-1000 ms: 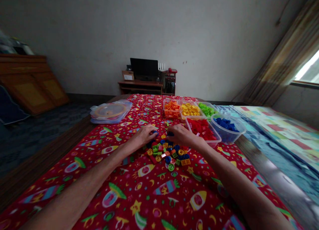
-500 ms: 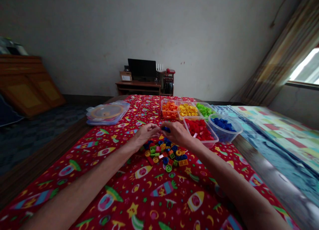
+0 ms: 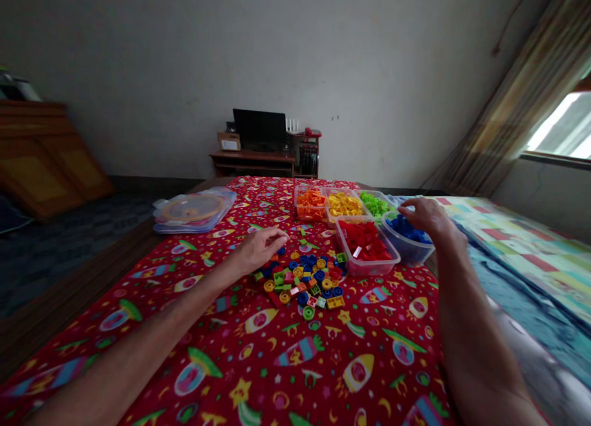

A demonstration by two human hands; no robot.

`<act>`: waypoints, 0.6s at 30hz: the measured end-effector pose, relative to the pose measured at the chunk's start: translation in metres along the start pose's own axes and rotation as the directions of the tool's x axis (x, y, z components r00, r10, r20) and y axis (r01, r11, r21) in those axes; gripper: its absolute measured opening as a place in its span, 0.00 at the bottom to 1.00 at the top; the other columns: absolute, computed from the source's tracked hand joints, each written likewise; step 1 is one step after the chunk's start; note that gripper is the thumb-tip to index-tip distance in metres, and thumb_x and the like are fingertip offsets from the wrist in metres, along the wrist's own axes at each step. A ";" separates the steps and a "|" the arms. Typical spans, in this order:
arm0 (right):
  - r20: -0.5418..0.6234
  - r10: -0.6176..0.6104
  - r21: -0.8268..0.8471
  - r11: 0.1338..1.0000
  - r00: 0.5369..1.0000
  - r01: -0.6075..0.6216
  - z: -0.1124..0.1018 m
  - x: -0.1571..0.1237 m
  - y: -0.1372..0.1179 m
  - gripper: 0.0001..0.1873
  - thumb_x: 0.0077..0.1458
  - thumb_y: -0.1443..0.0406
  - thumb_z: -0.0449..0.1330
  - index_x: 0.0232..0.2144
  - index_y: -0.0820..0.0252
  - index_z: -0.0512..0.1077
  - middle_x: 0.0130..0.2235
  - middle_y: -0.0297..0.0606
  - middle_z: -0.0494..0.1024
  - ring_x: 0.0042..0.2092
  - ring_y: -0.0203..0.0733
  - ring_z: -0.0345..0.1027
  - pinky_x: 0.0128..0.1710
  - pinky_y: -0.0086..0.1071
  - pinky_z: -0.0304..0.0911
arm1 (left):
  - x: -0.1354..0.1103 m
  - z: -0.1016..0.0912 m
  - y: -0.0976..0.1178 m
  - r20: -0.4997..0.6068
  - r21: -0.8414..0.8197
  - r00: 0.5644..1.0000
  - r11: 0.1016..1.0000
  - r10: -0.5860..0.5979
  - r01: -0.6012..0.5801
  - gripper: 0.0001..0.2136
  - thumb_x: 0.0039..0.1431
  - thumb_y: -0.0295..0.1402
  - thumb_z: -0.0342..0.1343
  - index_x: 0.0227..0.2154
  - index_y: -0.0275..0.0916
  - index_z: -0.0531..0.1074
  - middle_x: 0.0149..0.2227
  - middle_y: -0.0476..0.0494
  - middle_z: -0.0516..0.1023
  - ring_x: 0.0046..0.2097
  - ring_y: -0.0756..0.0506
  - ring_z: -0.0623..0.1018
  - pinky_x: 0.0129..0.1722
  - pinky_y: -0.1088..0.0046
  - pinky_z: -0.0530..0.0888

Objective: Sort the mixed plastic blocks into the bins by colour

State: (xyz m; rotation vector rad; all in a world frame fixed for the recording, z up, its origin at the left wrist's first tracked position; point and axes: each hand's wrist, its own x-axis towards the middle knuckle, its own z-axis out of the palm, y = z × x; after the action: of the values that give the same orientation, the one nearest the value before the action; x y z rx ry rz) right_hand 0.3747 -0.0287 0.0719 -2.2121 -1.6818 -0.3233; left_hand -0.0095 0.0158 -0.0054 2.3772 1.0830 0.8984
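Note:
Several toy building bricks [image 3: 302,284] lie in a loose mixed-colour pile on the red patterned cloth. At the pile's upper left, my left hand [image 3: 262,249] hovers with thumb and fingers pressed together; whatever they may hold is hidden. My right hand [image 3: 427,218] hangs over a round clear tub [image 3: 410,253] on the right, its fingers slightly apart and pointing down. Blue bricks [image 3: 406,229] fill that tub. Beside it, red bricks [image 3: 364,238] sit in a rectangular clear box [image 3: 376,267].
Behind the red box stand clear boxes of orange bricks [image 3: 310,201], yellow bricks [image 3: 344,203] and green bricks [image 3: 375,204]. Stacked plastic lids [image 3: 196,210] rest at the table's far left. A bed [image 3: 512,247] adjoins the right side. A desk with a monitor [image 3: 259,129] stands by the wall.
My right hand has moved from beside my left hand, where it held something dark blue, rightward to above the blue tub. My left hand has shifted slightly left, uncovering more of the pile.

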 end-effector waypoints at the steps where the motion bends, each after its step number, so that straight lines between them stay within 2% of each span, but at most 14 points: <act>1: -0.001 0.039 -0.010 0.999 0.999 -0.039 -0.003 -0.001 0.004 0.18 0.56 0.60 0.52 0.41 0.62 0.77 0.29 0.44 0.78 0.32 0.43 0.71 0.35 0.34 0.61 | -0.002 0.004 0.005 0.020 0.034 0.998 0.997 0.064 -0.065 0.18 0.60 0.45 0.46 0.38 0.37 0.74 0.39 0.42 0.79 0.41 0.44 0.77 0.44 0.68 0.72; 3: -0.056 0.121 0.005 0.993 0.991 -0.121 -0.011 -0.004 0.005 0.19 0.57 0.59 0.51 0.42 0.62 0.77 0.28 0.44 0.78 0.31 0.44 0.71 0.33 0.34 0.61 | -0.009 0.015 0.019 0.096 0.078 0.974 0.974 0.204 -0.211 0.17 0.62 0.43 0.46 0.44 0.38 0.73 0.46 0.40 0.77 0.48 0.43 0.75 0.50 0.66 0.70; 4: -0.089 0.143 0.025 0.990 0.986 -0.141 -0.014 -0.005 0.003 0.20 0.57 0.59 0.50 0.42 0.62 0.77 0.28 0.44 0.78 0.30 0.43 0.71 0.33 0.34 0.61 | -0.014 0.021 0.027 0.152 0.092 0.949 0.952 0.275 -0.291 0.17 0.63 0.42 0.47 0.47 0.38 0.71 0.50 0.39 0.75 0.52 0.43 0.72 0.53 0.64 0.68; 6: -0.104 0.116 0.068 0.992 0.988 -0.110 -0.017 -0.005 -0.004 0.20 0.56 0.60 0.50 0.42 0.62 0.77 0.29 0.44 0.79 0.30 0.42 0.71 0.32 0.32 0.61 | -0.025 0.033 0.045 0.293 0.116 0.872 0.891 0.392 -0.439 0.18 0.62 0.42 0.50 0.52 0.42 0.68 0.57 0.40 0.68 0.60 0.41 0.65 0.60 0.59 0.60; 8: -0.033 0.023 0.090 0.996 0.999 -0.020 -0.013 -0.004 -0.012 0.19 0.55 0.63 0.51 0.41 0.63 0.78 0.30 0.42 0.79 0.31 0.40 0.71 0.31 0.30 0.61 | -0.036 0.042 0.061 0.426 0.117 0.792 0.842 0.437 -0.527 0.19 0.62 0.42 0.50 0.55 0.46 0.65 0.61 0.44 0.64 0.63 0.41 0.60 0.63 0.56 0.53; 10: 0.110 -0.061 0.082 0.995 0.992 0.052 -0.005 -0.001 -0.015 0.16 0.53 0.65 0.52 0.35 0.64 0.79 0.29 0.40 0.79 0.31 0.39 0.71 0.30 0.28 0.60 | -0.042 0.048 0.070 0.504 0.130 0.747 0.817 0.434 -0.562 0.20 0.62 0.41 0.51 0.57 0.48 0.62 0.62 0.47 0.62 0.65 0.41 0.56 0.64 0.55 0.48; 12: 0.258 -0.090 0.074 0.995 0.962 0.073 0.004 0.001 -0.013 0.13 0.51 0.66 0.54 0.29 0.64 0.79 0.26 0.38 0.78 0.30 0.38 0.71 0.28 0.26 0.59 | -0.044 0.050 0.071 0.515 0.177 0.751 0.806 0.413 -0.565 0.21 0.63 0.39 0.51 0.58 0.49 0.61 0.63 0.48 0.61 0.65 0.40 0.55 0.65 0.53 0.45; 14: 0.343 -0.062 0.068 0.997 0.937 0.041 0.010 0.002 -0.004 0.11 0.50 0.67 0.56 0.27 0.63 0.79 0.24 0.37 0.77 0.28 0.37 0.70 0.26 0.25 0.59 | -0.042 0.049 0.065 0.494 0.241 0.777 0.797 0.391 -0.554 0.21 0.62 0.38 0.51 0.58 0.50 0.60 0.63 0.47 0.60 0.65 0.39 0.55 0.64 0.50 0.43; 18: 0.348 0.096 -0.014 0.995 0.932 -0.098 0.010 0.003 0.019 0.10 0.49 0.68 0.56 0.26 0.66 0.78 0.24 0.43 0.77 0.25 0.38 0.69 0.24 0.27 0.59 | -0.035 0.043 0.044 0.437 0.332 0.829 0.794 0.350 -0.510 0.22 0.61 0.38 0.52 0.58 0.49 0.61 0.63 0.44 0.61 0.64 0.39 0.57 0.64 0.50 0.45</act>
State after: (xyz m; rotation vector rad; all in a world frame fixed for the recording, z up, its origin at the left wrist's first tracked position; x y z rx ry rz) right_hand 0.3937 -0.0268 0.0612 -2.4510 -1.7277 0.1068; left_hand 0.0261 -0.0419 -0.0259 3.0962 0.6355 0.3280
